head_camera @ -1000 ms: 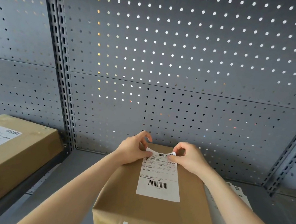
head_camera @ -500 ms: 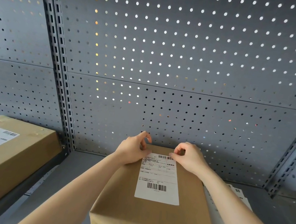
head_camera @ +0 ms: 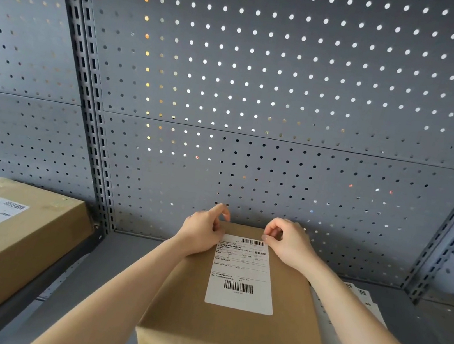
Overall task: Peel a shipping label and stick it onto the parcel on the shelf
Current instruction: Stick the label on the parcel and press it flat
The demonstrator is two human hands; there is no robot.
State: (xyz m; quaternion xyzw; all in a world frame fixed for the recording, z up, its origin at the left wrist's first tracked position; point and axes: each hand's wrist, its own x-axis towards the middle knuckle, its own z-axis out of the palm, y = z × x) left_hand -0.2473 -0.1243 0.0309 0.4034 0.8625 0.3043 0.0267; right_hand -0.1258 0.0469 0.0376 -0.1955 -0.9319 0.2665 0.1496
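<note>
A white rectangular shipping label (head_camera: 243, 274) lies flat on a brown cardboard parcel (head_camera: 233, 320) on a grey metal shelf (head_camera: 117, 267). The left hand (head_camera: 203, 233) and right hand (head_camera: 287, 242) rest at the label's top corners, fingers curled together, gripping nothing.

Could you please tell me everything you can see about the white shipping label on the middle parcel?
The shipping label is a white paper rectangle with small printed text and two barcodes, one near its far edge and one lower down. It lies flat, lengthwise, on top of the brown parcel. The left hand and right hand press its two far corners.
</note>
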